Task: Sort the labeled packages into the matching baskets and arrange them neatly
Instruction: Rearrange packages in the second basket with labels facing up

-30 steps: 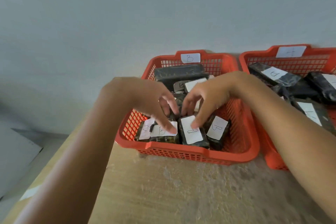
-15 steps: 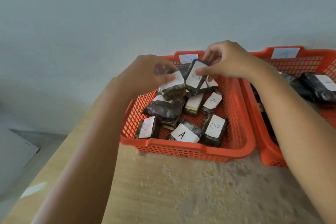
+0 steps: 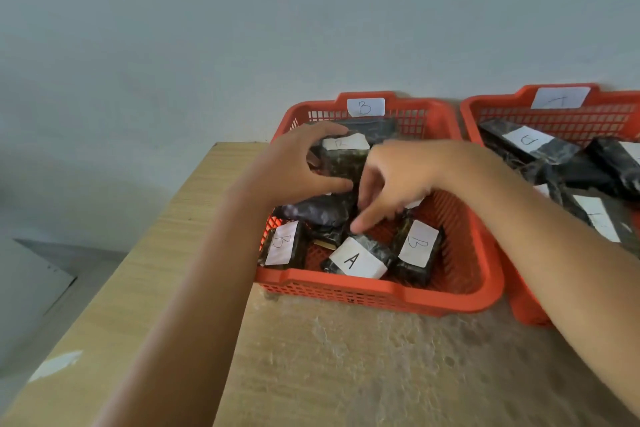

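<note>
Several dark pkgs (image 3: 358, 258), white lettered labels

Packages (image 3: 358, 258) crowd B basket (image 3: 381, 295) (right floor bare), both hands overhead

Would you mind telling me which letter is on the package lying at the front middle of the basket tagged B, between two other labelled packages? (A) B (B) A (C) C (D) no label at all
(B): the white label on the front-middle package reads A, while the packages on either side of it read B, all inside the basket tagged B.
</note>
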{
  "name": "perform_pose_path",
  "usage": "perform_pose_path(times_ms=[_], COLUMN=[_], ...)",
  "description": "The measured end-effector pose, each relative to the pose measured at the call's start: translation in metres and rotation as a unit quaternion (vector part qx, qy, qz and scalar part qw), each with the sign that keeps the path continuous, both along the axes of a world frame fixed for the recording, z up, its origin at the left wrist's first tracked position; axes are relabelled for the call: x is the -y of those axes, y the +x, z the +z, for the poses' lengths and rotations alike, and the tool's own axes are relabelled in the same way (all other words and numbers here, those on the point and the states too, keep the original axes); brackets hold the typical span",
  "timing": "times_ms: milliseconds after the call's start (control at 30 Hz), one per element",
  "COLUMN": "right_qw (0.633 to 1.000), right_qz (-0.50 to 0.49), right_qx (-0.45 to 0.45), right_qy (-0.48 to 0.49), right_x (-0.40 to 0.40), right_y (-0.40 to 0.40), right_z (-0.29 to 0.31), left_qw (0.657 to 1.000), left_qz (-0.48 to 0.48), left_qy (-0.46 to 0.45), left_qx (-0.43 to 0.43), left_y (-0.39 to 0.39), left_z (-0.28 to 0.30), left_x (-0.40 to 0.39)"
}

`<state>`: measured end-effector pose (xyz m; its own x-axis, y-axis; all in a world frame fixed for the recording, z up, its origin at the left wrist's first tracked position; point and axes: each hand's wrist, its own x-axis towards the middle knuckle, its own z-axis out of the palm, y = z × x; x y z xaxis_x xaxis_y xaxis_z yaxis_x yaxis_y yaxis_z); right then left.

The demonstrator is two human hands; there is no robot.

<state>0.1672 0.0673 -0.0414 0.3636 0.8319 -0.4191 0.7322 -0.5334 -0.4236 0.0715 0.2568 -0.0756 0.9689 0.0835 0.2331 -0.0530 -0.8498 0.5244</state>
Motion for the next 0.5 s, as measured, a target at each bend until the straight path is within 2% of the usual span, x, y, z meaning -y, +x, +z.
perform_pose_path(times_ms=[67,167,333,500], right_qw=[0.998,0.998,0.997,0.999], right_qz=[0.024,0.026,0.041,0.004], right_qx=[0.018,0.029,0.011,-0.028], right_qy=[-0.051,-0.056,-0.068,-0.023], right_x=[-0.009,-0.016,-0.013,0.003], right_y=[-0.008,-0.011,-0.007,0.007], right_z=[-0.017,-0.027,-0.016,-0.001], left_qw=[0.999,0.995,0.999,0.998], left_qz=[-0.013,-0.024,-0.03,-0.025], left_qy=[0.032,0.067,0.009,0.034], left_qx=[-0.035,-0.072,-0.042,-0.043], left_y=[0.0,0.002,0.006,0.003], left_z=[0.0,0.0,-0.004,-0.002], left_x=[0.001,0.004,0.003,0.007])
